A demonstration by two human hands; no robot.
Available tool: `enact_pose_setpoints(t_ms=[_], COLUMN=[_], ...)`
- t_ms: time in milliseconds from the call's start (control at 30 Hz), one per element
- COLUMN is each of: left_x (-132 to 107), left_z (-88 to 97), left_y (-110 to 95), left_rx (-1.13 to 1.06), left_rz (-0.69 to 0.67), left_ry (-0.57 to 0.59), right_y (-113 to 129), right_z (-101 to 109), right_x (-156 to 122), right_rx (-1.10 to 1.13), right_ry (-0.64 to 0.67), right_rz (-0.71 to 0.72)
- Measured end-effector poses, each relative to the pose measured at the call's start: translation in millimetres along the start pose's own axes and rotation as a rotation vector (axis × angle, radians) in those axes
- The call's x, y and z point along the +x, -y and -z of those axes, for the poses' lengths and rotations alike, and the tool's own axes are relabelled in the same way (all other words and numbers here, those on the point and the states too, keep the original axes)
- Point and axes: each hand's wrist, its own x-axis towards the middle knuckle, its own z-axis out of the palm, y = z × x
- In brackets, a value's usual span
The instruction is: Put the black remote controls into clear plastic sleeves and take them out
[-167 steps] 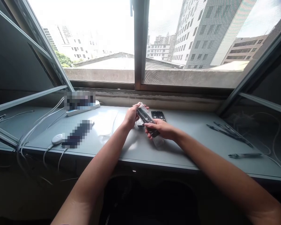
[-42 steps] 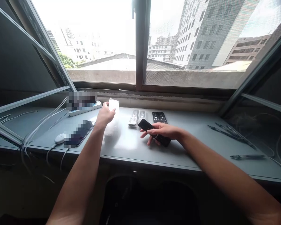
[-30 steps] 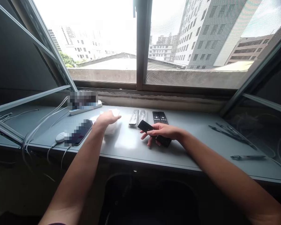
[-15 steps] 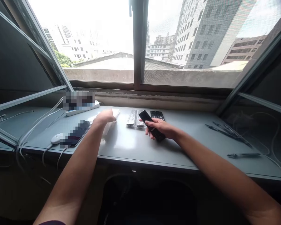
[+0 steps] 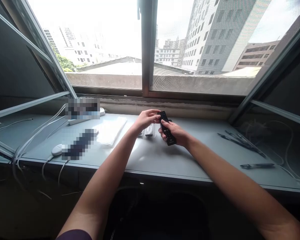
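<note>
A black remote control is in my right hand, tilted with its buttons facing up and my thumb across its middle. My left hand grips the far end of the same remote between thumb and fingers. Under and beside my left hand lie small clear-wrapped packets, partly covered by it. Another dark item is mostly hidden behind the held remote.
White plastic sleeves lie left of my forearm. Farther left are a blurred-out phone, a round white charger, cables and a power strip. Several pens lie at right. A window stands behind the desk.
My left hand has let go of the white plastic sleeves and moved right onto the remote's far end. My right hand has turned the remote more upright.
</note>
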Motion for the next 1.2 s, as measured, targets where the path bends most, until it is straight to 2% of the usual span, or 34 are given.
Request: enact_pose_setpoints(t_ms=[100, 233, 367, 433, 567, 733, 1200], left_x=[3.7, -2.8, -15.7, -20.5, -22.4, -22.1, -28.5], left_z=[7.7, 21.1, 31.1, 34.4, 39.8, 43.1, 35.2], left_y=[8.6, 15.2, 17.1, 17.7, 23.1, 29.1, 22.8], left_rx=[0.011, 0.119, 0.447, 0.589, 0.709, 0.744, 0.812], left_rz=[-0.057, -0.212, -0.356, -0.394, -0.4, -0.363, -0.322], left_ry=[-0.089, -0.26, -0.425, -0.465, -0.449, -0.419, -0.395], right_y=[0.2, 0.1, 2.2, 3.9, 7.1, 8.5, 7.7], right_z=[-0.5, -1.6, -1.8, -1.5, 0.3, 3.1, 2.9], right_x=[0.4, 0.2, -0.1, -0.3, -0.4, 0.3, -0.7], right_rx=[0.012, 0.05, 0.131, 0.175, 0.256, 0.303, 0.325], right_ry=[0.027, 0.087, 0.151, 0.15, 0.13, 0.11, 0.07], right_rz=[-0.022, -0.037, -0.081, -0.095, -0.092, -0.082, -0.096])
